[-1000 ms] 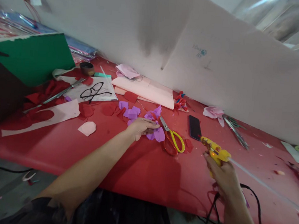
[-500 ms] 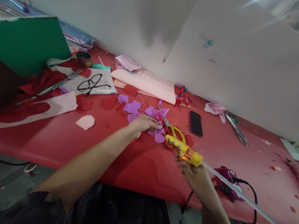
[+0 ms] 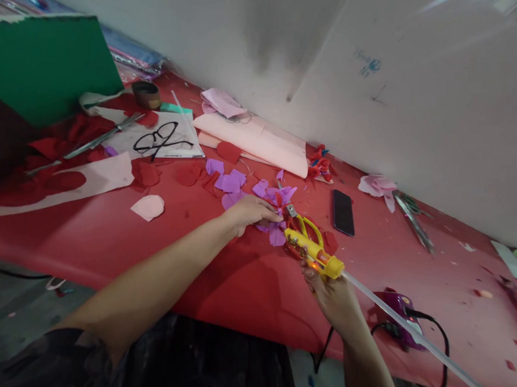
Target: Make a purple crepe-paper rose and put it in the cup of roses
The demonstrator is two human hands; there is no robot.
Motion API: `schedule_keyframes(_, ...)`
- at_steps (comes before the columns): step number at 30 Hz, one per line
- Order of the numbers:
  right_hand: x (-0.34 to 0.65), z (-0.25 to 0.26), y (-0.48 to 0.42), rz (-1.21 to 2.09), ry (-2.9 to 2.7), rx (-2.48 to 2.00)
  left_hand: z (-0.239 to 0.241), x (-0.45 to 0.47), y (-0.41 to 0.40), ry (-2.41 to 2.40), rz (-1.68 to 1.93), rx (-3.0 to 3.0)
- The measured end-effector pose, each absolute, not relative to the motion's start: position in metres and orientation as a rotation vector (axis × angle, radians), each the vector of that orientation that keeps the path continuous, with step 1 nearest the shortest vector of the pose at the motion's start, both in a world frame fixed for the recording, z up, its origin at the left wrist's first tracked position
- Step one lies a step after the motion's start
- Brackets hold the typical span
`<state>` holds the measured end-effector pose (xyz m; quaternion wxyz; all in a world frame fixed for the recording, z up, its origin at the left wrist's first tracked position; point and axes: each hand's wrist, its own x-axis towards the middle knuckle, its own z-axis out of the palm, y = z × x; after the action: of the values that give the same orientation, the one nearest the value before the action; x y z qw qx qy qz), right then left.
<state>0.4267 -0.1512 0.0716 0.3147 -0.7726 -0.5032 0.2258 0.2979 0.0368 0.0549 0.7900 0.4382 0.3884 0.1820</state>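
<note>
1. We see the glue gun (image 3: 313,252) hiding part of the scissors (image 3: 315,229).
2. We lose the clear rod (image 3: 413,330) at the right edge.
3. We cannot read the writing (image 3: 367,65) on the far wall (image 3: 433,130).

Dim, uneven light and slightly soft focus.
Right of the yellow plastic glue gun (image 3: 308,247), pale sheen washes the red table (image 3: 392,257); left of it, soft shadow darkens the surface. Well above it, faint glare streaks the broad off-white wall (image 3: 278,58).
</note>
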Motion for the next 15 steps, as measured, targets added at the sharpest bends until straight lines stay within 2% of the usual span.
schedule_keyframes(15, 0.4212, 0.076, -0.1577, 0.618, -1.22, -2.131, 0.0558, 0.297, 0.0382, 0.85, 0.41, 0.974)
